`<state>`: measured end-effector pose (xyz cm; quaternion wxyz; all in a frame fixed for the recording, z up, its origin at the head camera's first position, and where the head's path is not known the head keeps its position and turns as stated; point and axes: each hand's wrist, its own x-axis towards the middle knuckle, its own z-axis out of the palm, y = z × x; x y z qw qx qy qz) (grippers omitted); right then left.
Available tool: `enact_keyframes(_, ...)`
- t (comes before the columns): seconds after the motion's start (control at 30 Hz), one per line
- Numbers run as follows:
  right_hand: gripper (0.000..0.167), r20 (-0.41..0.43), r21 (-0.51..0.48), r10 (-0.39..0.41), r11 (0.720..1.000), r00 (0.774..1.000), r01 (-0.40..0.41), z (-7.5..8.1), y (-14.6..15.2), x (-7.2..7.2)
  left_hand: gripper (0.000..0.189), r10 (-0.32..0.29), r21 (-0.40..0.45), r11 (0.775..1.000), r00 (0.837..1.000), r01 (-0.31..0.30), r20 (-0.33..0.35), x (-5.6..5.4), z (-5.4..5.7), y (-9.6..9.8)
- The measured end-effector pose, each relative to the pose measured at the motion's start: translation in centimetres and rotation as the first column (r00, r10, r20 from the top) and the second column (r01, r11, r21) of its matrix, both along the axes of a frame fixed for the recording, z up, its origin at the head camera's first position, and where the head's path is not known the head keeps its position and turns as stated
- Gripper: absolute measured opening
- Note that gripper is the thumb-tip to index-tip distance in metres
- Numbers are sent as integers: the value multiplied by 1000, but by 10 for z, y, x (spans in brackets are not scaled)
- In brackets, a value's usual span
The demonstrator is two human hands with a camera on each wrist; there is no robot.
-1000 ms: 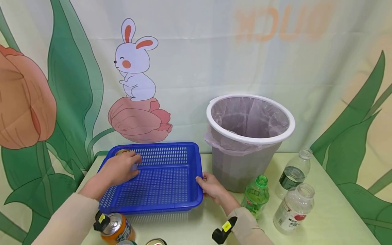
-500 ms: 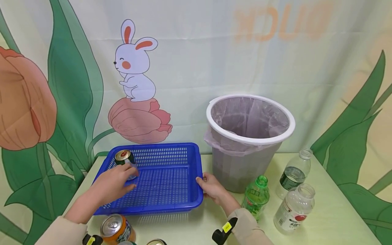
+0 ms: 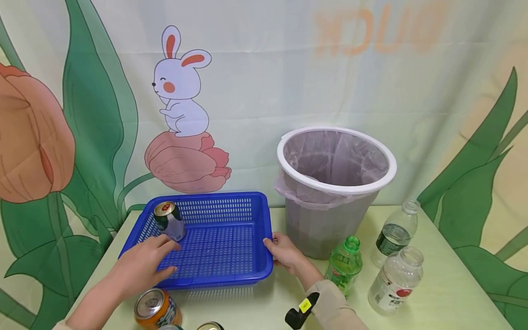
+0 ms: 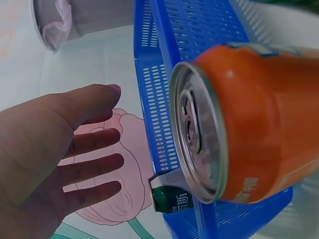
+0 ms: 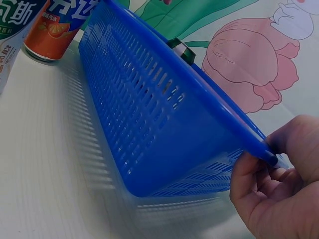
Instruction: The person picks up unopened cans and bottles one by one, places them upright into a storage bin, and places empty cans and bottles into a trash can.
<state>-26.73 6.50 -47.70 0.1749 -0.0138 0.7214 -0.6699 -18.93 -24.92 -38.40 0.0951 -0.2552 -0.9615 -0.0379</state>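
one green-and-silver cylindrical metal can: stands in the blue rectangular perforated plastic basket, far left corner. left hand: empty, fingers loosely extended; best lifted clear of the orange cylindrical metal can nearby. right hand: pinches basket's rim; steady hold advisable.

Backdrop, cartoon rabbit (red-cheeked), tulips, faint lettering
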Motion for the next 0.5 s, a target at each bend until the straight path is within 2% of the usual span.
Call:
enact_keyframes(0.23, 25, 2, -7, 0, 1000, 1000, 0, 0, -1, 0, 43, 27, 0, 1000, 999, -27, 44, 13, 0, 0)
enact_keyframes(0.5, 27, 4, -5, 7, 1000, 1000, -7, 0, 0, 0, 45, 46, 8, 999, 992, -48, 121, 25, -6, -3)
